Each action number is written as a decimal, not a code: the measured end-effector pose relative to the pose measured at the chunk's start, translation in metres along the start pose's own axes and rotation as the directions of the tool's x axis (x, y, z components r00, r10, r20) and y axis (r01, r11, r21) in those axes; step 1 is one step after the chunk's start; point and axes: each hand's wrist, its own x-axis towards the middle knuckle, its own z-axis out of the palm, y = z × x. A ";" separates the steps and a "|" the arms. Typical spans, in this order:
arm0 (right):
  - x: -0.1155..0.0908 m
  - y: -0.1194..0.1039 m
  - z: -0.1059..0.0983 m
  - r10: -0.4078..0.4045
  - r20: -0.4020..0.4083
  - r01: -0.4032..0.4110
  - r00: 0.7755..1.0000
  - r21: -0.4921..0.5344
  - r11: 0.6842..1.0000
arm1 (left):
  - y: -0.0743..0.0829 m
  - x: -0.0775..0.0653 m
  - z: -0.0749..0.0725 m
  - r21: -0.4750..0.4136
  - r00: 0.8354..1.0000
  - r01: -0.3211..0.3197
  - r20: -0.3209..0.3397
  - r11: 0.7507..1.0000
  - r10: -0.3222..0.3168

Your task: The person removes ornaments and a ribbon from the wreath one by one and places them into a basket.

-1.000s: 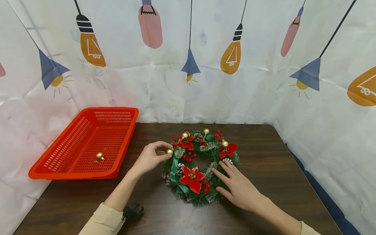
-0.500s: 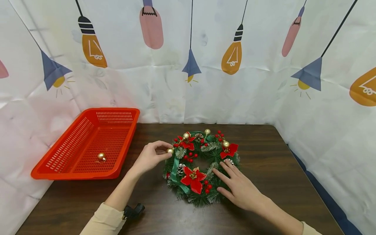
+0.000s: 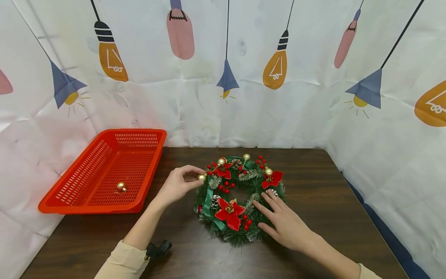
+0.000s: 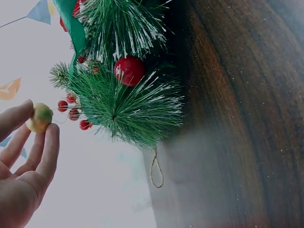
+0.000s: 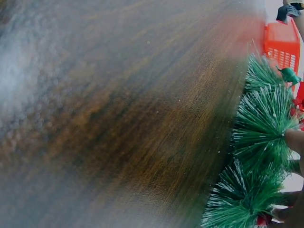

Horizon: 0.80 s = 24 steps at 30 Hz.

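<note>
A green Christmas wreath (image 3: 237, 234) with red poinsettias, berries, pinecones and a green ribbon lies on the table. At its left edge my left hand (image 3: 177, 186) pinches a gold bauble (image 3: 202, 177) between thumb and fingertips. The left wrist view shows that bauble (image 4: 40, 118) held beside the red berries. My right hand (image 3: 283, 223) rests on the wreath's right side with fingers spread and fairly straight. Three more gold baubles sit along the wreath's far side, among them one at the back (image 3: 246, 157). Part of the wreath is hidden beneath the right hand.
An orange-red plastic basket (image 3: 94, 209) stands at the left, holding a gold bauble (image 3: 121, 186). The dark wooden table (image 3: 313, 186) meets a white curtain printed with lamps behind. A twine loop (image 4: 156, 173) sticks out from the wreath's edge.
The bauble in my left hand has risen slightly at the wreath's left edge. The right hand stays in place on the wreath. The whole view has shifted a little.
</note>
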 end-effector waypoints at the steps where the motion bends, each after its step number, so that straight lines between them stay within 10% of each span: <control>1: 0.000 0.000 0.000 0.001 0.002 -0.001 1.000 0.001 1.000 | 0.001 0.000 0.000 0.001 1.000 0.000 0.003 1.000 0.000; 24: -0.001 0.000 -0.001 -0.006 -0.004 0.006 1.000 0.000 1.000 | 0.015 0.001 0.002 -0.021 0.999 -0.025 0.038 0.999 0.026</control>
